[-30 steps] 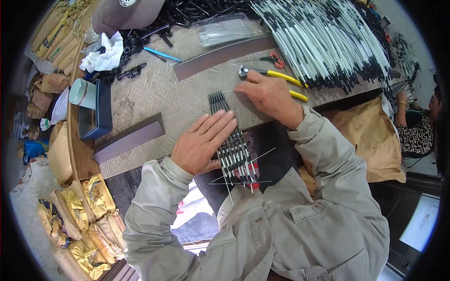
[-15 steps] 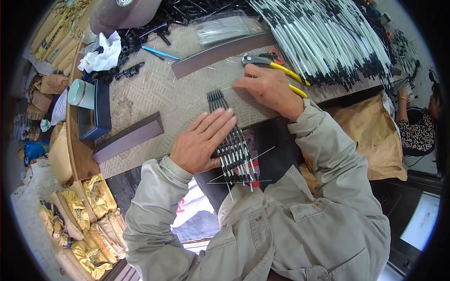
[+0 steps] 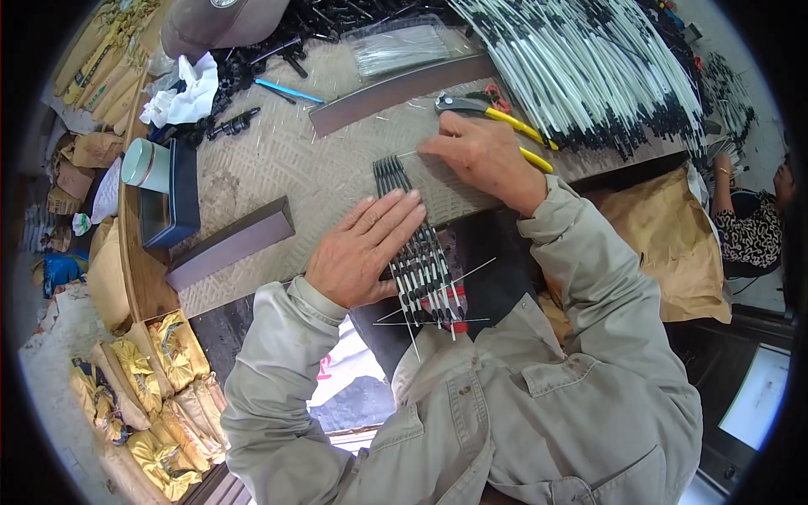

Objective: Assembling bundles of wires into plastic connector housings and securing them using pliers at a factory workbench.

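Blk-wht rod row (image 3: 429, 269) lies across bench edge (image 3: 467, 212); L hand (image 3: 364, 248) flat atop, fingers straight, almost together, pressing, not gripping. R hand (image 3: 488, 160), past edge, fingertips pinching thin wire (image 3: 408, 154). Wht sheet (image 3: 347, 358) below edge: red print, can't read.

A cap (image 3: 217, 28) lies near crumpled white tissue (image 3: 190, 91).

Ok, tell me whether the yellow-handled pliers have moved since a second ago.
Yes: judged against the long brown strip, the yellow-handled pliers have swung their metal end away from the person, closer to that strip.
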`<state>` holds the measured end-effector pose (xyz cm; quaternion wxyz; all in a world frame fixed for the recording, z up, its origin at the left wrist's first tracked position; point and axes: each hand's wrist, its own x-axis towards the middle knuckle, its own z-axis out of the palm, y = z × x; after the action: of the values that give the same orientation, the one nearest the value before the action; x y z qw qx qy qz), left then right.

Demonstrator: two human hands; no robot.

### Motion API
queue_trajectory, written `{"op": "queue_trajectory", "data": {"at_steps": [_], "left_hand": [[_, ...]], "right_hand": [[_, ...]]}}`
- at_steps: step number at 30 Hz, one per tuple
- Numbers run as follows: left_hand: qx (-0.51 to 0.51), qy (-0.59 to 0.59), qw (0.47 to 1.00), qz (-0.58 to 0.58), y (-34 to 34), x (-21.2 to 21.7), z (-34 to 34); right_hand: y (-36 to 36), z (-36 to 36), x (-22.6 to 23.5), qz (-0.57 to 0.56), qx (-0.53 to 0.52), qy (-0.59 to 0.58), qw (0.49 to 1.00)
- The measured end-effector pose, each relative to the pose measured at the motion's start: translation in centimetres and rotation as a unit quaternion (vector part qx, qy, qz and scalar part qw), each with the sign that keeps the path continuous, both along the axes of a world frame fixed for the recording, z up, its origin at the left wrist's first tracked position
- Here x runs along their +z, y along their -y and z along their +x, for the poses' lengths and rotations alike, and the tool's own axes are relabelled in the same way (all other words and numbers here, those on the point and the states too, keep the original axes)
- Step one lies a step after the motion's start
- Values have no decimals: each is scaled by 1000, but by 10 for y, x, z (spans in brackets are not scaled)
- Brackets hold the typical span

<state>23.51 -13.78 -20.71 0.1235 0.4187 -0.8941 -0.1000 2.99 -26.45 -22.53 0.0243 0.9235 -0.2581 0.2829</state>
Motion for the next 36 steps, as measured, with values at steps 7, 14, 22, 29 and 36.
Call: {"op": "queue_trajectory", "data": {"at_steps": [7, 14, 22, 29, 36], "left_hand": [[-16, 58, 998, -36, 2, -2, 3], [-19, 65, 997, -38, 2, -3, 3], [-15, 4, 1000, 15, 0, 1, 4], [-19, 15, 1000, -17, 0, -4, 7], [-19, -2, 1000, -24, 0, -8, 9]], "right_hand": [[0, 5, 4, -6, 10, 0, 1000], [-5, 10, 8, 34, -13, -38, 999], [6, 11, 5, 63, 57, 21, 996], [2, 20, 10, 74, 35, -33, 996], [3, 29, 7, 94, 70, -32, 993]]}}
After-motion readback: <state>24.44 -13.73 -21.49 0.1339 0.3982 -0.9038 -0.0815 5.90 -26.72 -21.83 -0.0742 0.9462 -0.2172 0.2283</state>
